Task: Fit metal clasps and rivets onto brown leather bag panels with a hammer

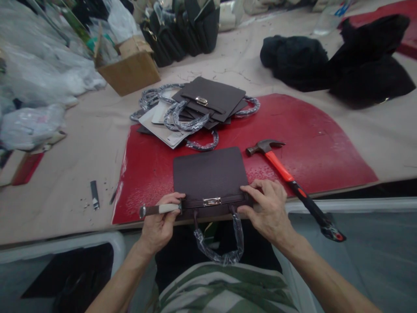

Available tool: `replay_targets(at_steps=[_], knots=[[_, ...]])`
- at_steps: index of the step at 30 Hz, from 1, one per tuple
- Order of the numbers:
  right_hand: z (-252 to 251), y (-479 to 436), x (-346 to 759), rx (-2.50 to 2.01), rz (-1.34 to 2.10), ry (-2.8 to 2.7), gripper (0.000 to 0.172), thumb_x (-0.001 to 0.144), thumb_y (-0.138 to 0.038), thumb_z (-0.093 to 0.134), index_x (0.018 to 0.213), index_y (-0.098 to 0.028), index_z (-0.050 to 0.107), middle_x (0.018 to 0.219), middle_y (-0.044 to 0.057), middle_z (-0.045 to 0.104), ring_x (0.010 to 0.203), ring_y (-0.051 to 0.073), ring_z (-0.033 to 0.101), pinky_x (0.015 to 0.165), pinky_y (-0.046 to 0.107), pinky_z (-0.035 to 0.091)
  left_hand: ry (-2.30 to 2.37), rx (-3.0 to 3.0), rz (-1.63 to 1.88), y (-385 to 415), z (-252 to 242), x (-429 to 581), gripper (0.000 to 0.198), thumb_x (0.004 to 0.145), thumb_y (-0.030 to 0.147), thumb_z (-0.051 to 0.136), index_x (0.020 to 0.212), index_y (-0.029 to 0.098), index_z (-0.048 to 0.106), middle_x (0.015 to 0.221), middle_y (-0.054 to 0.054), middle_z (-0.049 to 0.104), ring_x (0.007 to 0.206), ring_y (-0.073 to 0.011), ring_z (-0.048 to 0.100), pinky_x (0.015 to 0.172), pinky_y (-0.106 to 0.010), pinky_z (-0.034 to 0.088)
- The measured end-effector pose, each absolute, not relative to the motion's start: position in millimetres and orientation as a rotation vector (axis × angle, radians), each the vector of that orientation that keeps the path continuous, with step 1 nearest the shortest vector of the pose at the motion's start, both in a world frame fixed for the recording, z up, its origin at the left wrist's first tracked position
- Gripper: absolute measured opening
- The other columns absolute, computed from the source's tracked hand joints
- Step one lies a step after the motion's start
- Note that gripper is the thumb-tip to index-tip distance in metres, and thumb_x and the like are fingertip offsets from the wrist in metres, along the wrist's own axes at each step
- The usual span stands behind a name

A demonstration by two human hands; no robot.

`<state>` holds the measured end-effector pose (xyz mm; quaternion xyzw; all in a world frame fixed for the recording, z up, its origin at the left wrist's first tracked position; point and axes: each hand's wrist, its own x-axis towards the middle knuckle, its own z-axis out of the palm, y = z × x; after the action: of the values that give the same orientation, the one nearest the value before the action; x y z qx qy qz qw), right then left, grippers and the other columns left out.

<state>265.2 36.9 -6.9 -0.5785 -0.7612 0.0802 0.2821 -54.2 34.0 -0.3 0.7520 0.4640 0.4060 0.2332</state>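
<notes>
The left hand (161,221) is closed in a fist around a slim tool with a pale handle and a metal end (155,210). It holds the tool level, and the tool's far end meets the left end of a dark brown flat leather bag piece (210,174). The right hand (269,208) grips nothing. Its fingers (252,190) are spread and pressed flat on the right end of the same piece, beside the strap that crosses it.

The bag piece lies at the near edge of a red mat (309,143) on the beige tabletop (81,143), right in front of the person. A silver metal clasp (211,201) sits in the middle of the strap. A looped handle wrapped in clear plastic (223,252) hangs from the piece over the tabletop's edge, above the striped green and white shirt (228,287).

Just to the right, a hammer with an orange and black handle (286,174) lies slantwise on the mat, its grip sticking out past the edge. Farther back on the mat is a loose pile of dark brown bag pieces with plastic-wrapped handles (208,102). Behind it to the left stands an open cardboard box (130,69). Heaps of black cloth (342,61) lie at the far right. A small blade (94,194) rests on the bare tabletop, left of the mat.
</notes>
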Motion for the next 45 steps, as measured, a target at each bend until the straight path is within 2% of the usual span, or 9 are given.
replay_targets(at_steps=[7,15,20,26,31,45], knots=[[-7,38,265,-1.559,0.222,-2.011,0.044,0.072,-0.027,0.083,0.113,-0.025,0.065,0.108,0.005,0.058,0.103,0.027,0.050,0.092,0.045,0.036,1.301,1.926,1.133,33,0,-54,0.011,0.094,0.015,0.057,0.103,0.019,0.061,0.114,-0.008,0.069,0.111,-0.0204,0.066,0.104,-0.040,0.051],[-1,38,263,-1.589,0.232,-2.007,0.041,0.072,-0.024,0.082,0.111,-0.025,0.067,0.105,0.005,0.059,0.102,0.028,0.050,0.091,0.046,0.036,1.287,1.534,1.282,33,11,-37,0.009,0.094,0.022,0.061,0.102,0.017,0.064,0.112,-0.008,0.070,0.102,-0.0218,0.071,0.096,-0.036,0.057],[-3,38,260,-1.583,0.223,-1.989,0.043,0.071,-0.024,0.084,0.111,-0.024,0.067,0.106,0.006,0.059,0.104,0.028,0.049,0.095,0.048,0.036,1.186,1.593,1.278,34,24,9,0.007,0.093,0.019,0.062,0.099,0.018,0.065,0.110,-0.008,0.071,0.103,-0.0211,0.070,0.099,-0.037,0.055],[-1,37,261,-1.584,0.209,-1.990,0.038,0.073,-0.025,0.082,0.108,-0.023,0.069,0.104,0.006,0.059,0.103,0.028,0.049,0.095,0.048,0.037,1.078,1.672,1.250,50,11,57,0.009,0.091,0.018,0.062,0.099,0.017,0.066,0.109,-0.010,0.072,0.106,-0.0216,0.069,0.098,-0.038,0.055],[1,37,262,-1.592,0.233,-1.975,0.037,0.072,-0.023,0.083,0.106,-0.024,0.069,0.103,0.006,0.060,0.101,0.028,0.050,0.097,0.049,0.036,1.101,1.738,1.234,53,5,66,0.009,0.091,0.021,0.063,0.099,0.018,0.067,0.110,-0.010,0.072,0.107,-0.0231,0.069,0.101,-0.043,0.055],[-6,36,262,-1.571,0.241,-1.918,0.039,0.069,-0.021,0.083,0.106,-0.026,0.068,0.106,0.005,0.061,0.104,0.027,0.050,0.101,0.049,0.032,0.990,2.064,1.245,49,0,76,0.020,0.093,0.014,0.060,0.112,0.020,0.062,0.119,-0.011,0.069,0.113,-0.0223,0.067,0.099,-0.046,0.057]])
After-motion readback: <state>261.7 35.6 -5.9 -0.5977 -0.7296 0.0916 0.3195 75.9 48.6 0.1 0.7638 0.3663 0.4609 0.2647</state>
